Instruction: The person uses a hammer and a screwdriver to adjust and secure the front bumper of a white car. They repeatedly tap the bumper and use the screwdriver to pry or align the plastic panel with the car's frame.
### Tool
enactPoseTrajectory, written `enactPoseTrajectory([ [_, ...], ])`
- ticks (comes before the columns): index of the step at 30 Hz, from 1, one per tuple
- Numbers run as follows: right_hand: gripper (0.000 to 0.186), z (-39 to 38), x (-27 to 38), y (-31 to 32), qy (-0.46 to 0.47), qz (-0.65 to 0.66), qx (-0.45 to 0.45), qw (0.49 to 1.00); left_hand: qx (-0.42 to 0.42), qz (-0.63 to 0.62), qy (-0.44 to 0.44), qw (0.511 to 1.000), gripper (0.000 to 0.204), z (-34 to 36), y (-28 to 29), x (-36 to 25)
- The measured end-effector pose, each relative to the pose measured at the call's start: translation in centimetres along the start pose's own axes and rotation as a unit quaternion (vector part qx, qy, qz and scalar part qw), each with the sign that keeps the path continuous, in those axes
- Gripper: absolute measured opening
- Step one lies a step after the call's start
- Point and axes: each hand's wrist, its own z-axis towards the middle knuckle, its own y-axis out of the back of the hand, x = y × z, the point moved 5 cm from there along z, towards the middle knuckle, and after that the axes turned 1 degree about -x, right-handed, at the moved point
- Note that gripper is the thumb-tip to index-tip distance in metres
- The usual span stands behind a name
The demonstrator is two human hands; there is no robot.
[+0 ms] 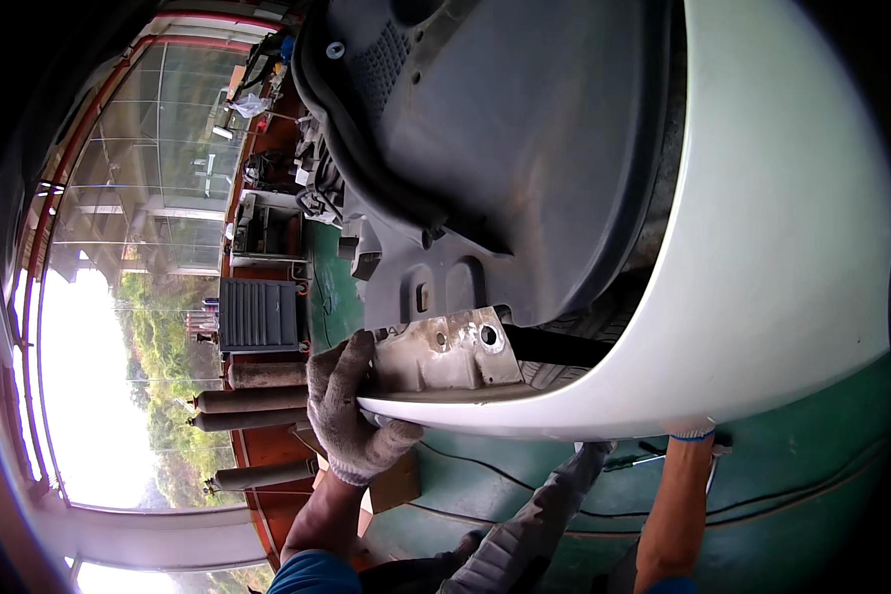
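Workshop with a green floor [802,441]: white curved body panel [782,238] held at its corner

The gloved left hand [358,406] was clamped on the panel's left corner, thumb underneath. The right hand [691,429] was mostly hidden at the lower edge; its grip could not be told. A worn metal flange [445,358] inside that corner had an unfilled hole, so fastening there seemed either undone or yet to do. A dark grey liner [535,148] lay above the flange. Farther off stood gas cylinders [252,400], a drawer cabinet [259,315] and windows [173,119].
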Motion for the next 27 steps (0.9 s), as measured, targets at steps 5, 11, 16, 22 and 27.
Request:
enactPoseTrajectory([
  [5, 0.050, -0.3, -0.5, -0.1, -0.020, 0.044, -0.007, 0.999, 0.016, 0.009, 0.015, 1.000, 0.097, 0.3, 0.0, 0.0],
  [11, 0.053, -1.6, -0.8, -1.8, -0.029, 0.048, -0.015, 0.998, 0.007, 0.013, 0.009, 1.000, 0.094, 0.2, -0.1, 0.1],
  [16, 0.055, -1.8, -0.7, -2.5, -0.031, 0.053, -0.023, 0.998, 0.018, 0.029, 0.012, 0.999, 0.093, 0.5, 0.0, -0.3],
  [22, 0.058, -2.2, -1.5, -3.2, -0.041, 0.054, -0.031, 0.997, 0.012, 0.021, 0.017, 1.000, 0.094, 0.3, 0.1, -0.2],
  [27, 0.061, -2.2, -0.6, -3.7, -0.015, 0.002, -0.071, 0.997, -0.002, 0.009, 0.013, 1.000, 0.096, 0.0, -0.4, 0.1],
])
